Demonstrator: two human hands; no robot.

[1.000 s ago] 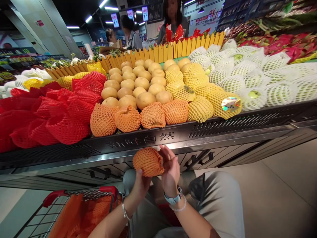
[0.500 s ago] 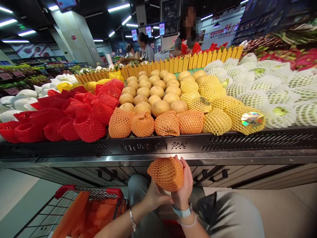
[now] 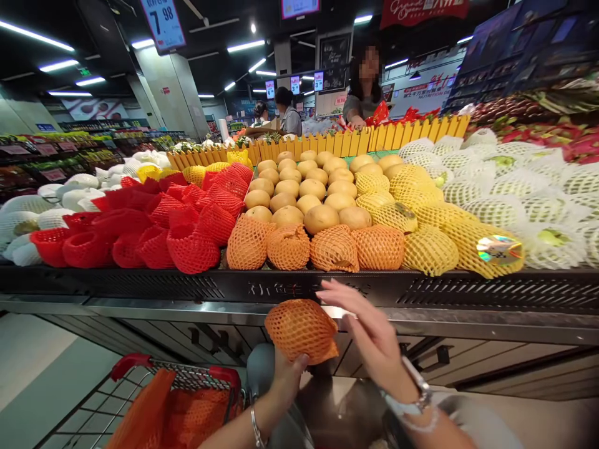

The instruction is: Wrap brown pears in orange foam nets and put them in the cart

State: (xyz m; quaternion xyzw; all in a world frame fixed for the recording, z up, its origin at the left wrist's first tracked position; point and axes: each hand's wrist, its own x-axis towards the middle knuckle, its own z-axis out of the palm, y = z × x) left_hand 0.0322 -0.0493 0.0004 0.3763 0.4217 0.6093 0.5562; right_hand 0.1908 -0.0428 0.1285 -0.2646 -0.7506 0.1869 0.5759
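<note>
My left hand (image 3: 285, 374) holds a fruit wrapped in orange foam net (image 3: 301, 329) from below, just under the front edge of the display stand (image 3: 187, 287). To the right of that fruit my right hand (image 3: 369, 327) is raised with its fingers spread and holds nothing. It hovers in front of the stand's edge, below the front row of orange-netted fruit (image 3: 334, 248). Behind that row lie several bare brown pears (image 3: 321, 218).
Red-netted fruit (image 3: 187, 246) fills the left of the stand, yellow-netted (image 3: 428, 249) and white-netted fruit (image 3: 538, 206) the right. A red-handled cart (image 3: 178, 374) with orange nets stands at lower left. Three people stand behind the yellow fence (image 3: 355, 142).
My right hand has let go of the netted fruit and lifted away to the right, fingers spread. My left hand keeps the fruit. The view has tilted upward.
</note>
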